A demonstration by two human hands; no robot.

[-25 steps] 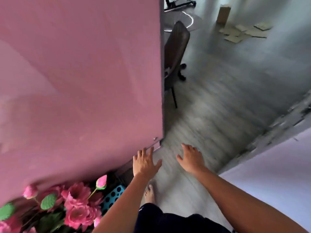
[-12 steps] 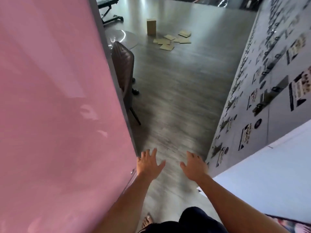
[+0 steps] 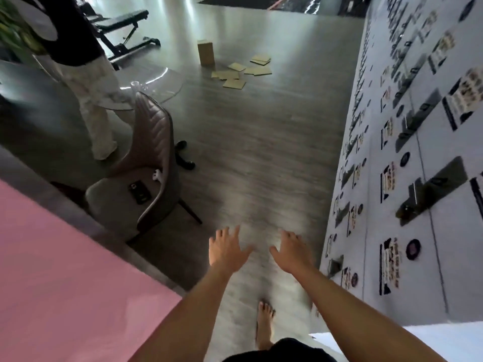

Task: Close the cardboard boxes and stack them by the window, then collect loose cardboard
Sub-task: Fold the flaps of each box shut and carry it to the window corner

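Far ahead on the grey wood floor stands an upright brown cardboard box [image 3: 206,52]. Just right of it several flat loose cardboard pieces [image 3: 234,83] lie scattered. My left hand [image 3: 226,249] and my right hand [image 3: 292,250] are stretched out in front of me, palms down, fingers spread, holding nothing. Both hands are low in the view, a long way short of the cardboard. My bare foot [image 3: 264,322] shows below them.
A pink panel [image 3: 65,283] fills the lower left. A grey padded chair [image 3: 146,173] with a phone on its seat stands left, beside a round glass table [image 3: 156,87] and a standing person [image 3: 86,87]. A weight bench [image 3: 125,30] sits behind. A white wall with pictures [image 3: 418,152] runs along the right.
The view has moved forward past the pink panel into the room. The chair, table and a standing person have come into sight, and the cardboard looks nearer. Both hands stay empty and spread.
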